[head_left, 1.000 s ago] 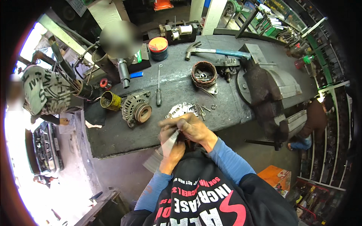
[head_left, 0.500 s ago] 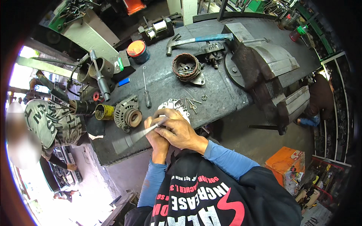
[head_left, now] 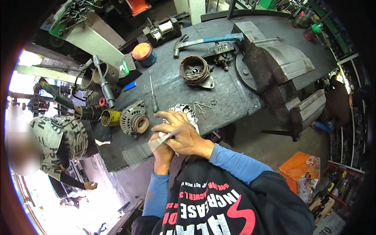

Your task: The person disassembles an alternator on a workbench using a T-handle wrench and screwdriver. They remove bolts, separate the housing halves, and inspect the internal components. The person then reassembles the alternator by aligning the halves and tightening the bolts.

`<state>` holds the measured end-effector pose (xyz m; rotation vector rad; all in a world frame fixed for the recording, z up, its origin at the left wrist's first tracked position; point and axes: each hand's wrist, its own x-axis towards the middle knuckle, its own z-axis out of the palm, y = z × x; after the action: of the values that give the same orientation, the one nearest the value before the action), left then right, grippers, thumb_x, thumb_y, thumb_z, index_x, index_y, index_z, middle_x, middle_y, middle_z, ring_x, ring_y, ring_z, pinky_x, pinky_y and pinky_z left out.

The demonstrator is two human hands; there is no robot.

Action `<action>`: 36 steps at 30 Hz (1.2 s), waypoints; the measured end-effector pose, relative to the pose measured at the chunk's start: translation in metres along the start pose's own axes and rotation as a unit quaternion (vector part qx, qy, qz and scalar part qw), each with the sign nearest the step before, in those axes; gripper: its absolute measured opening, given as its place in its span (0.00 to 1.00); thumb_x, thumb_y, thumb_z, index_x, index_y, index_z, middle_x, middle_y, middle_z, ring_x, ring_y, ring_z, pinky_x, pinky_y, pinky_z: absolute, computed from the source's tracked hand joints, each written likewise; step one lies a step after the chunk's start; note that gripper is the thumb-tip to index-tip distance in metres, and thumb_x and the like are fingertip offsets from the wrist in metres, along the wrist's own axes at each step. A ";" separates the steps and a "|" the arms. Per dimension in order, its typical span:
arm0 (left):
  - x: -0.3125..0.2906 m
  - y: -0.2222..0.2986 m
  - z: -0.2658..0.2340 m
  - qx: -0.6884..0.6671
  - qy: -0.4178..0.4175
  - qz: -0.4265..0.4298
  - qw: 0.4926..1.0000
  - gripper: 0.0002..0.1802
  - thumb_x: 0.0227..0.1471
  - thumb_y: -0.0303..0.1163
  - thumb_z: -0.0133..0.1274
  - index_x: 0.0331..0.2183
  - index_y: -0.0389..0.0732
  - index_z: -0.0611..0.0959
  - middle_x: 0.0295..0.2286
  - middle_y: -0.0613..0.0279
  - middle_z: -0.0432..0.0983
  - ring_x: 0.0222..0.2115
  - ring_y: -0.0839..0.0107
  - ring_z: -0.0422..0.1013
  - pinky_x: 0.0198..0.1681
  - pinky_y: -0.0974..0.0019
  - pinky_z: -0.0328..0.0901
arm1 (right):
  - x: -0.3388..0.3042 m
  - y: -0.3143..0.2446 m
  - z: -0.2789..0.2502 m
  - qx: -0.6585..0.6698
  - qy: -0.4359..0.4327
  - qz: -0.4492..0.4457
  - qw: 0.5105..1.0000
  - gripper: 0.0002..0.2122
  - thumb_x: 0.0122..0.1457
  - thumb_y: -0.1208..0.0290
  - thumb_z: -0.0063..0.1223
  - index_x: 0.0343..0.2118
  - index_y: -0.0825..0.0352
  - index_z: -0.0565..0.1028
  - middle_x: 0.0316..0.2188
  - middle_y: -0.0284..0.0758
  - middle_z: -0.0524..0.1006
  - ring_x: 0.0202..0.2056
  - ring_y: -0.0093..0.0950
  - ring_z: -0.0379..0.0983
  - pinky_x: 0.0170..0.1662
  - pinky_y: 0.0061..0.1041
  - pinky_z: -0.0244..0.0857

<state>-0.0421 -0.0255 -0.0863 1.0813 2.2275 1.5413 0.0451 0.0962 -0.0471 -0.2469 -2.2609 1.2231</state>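
My right hand (head_left: 183, 135) is closed round a long pale tool (head_left: 145, 150), wide at its far end and too smeared by motion to name. Close against it, my left hand (head_left: 161, 150) has curled fingers. A small whitish piece shows between the hands; I cannot make out what the left one grips. Just beyond my hands, a silver metal housing (head_left: 190, 113) lies partly hidden. On its left stands a finned alternator half with a pulley (head_left: 135, 119). Several bolts (head_left: 201, 108) and a nut (head_left: 214, 101) lie beyond, with a screwdriver (head_left: 153, 94) to their left.
A copper-wound stator (head_left: 194, 70), a rotor (head_left: 222, 55) and a blue-handled hammer (head_left: 211, 40) lie farther back on the dark workbench (head_left: 168, 74). A large vise (head_left: 276, 74) stands right. An orange-topped tin (head_left: 143, 54) is back left. One person (head_left: 64, 141) bends at left, another (head_left: 337, 102) at right.
My right fingers have lifted and spread somewhat around the pale tool, whose blurred wide end has shifted slightly right and nearer me. The person at left has moved an arm nearer.
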 end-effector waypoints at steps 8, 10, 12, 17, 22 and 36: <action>-0.015 -0.008 0.002 0.109 -0.109 0.058 0.986 0.25 0.53 0.30 0.65 0.51 0.36 0.80 0.40 0.45 0.82 0.43 0.48 0.79 0.47 0.51 0.73 | 0.006 0.003 0.004 -0.058 -0.017 -0.023 0.998 0.18 0.65 0.60 0.54 0.55 0.60 0.79 0.62 0.46 0.70 0.63 0.49 0.64 0.66 0.50 0.52; -0.015 -0.016 -0.005 0.126 -0.115 0.078 0.982 0.22 0.54 0.30 0.64 0.50 0.36 0.81 0.37 0.48 0.84 0.37 0.51 0.82 0.42 0.54 0.75 | 0.006 0.007 0.009 -0.071 0.006 0.014 0.997 0.18 0.66 0.60 0.54 0.56 0.60 0.78 0.62 0.47 0.70 0.63 0.49 0.64 0.66 0.50 0.52; -0.012 -0.014 -0.006 0.111 -0.071 0.117 0.984 0.21 0.55 0.31 0.64 0.49 0.36 0.82 0.35 0.51 0.85 0.33 0.55 0.83 0.38 0.57 0.76 | 0.006 0.007 0.007 -0.065 -0.014 0.013 0.998 0.18 0.67 0.59 0.53 0.54 0.62 0.79 0.62 0.50 0.70 0.63 0.50 0.64 0.66 0.50 0.52; -0.014 -0.029 0.010 -0.043 0.008 -0.051 0.998 0.22 0.56 0.33 0.64 0.51 0.38 0.81 0.41 0.52 0.84 0.40 0.60 0.82 0.43 0.60 0.75 | 0.009 0.001 0.009 -0.084 -0.050 0.015 0.995 0.16 0.65 0.61 0.55 0.51 0.63 0.80 0.61 0.49 0.70 0.64 0.50 0.63 0.67 0.50 0.51; -0.006 -0.008 0.007 0.201 -0.052 0.073 0.976 0.23 0.57 0.33 0.62 0.53 0.38 0.80 0.49 0.49 0.79 0.50 0.52 0.76 0.52 0.52 0.71 | 0.012 0.008 0.010 -0.016 0.011 0.007 1.000 0.13 0.63 0.66 0.57 0.48 0.66 0.80 0.58 0.47 0.73 0.62 0.50 0.65 0.64 0.49 0.55; 0.002 0.012 -0.005 0.113 -0.050 0.004 0.992 0.11 0.48 0.28 0.70 0.37 0.41 0.90 0.35 0.57 0.78 0.37 0.59 0.76 0.42 0.59 0.72 | 0.008 0.009 -0.097 0.279 0.077 0.174 0.941 0.15 0.75 0.62 0.48 0.53 0.67 0.79 0.28 0.28 0.77 0.24 0.14 0.69 0.28 0.17 0.65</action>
<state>-0.0408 -0.0255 -0.0735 1.1997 2.3732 1.2294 0.0909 0.1740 -0.0095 -0.5130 -1.6919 1.8968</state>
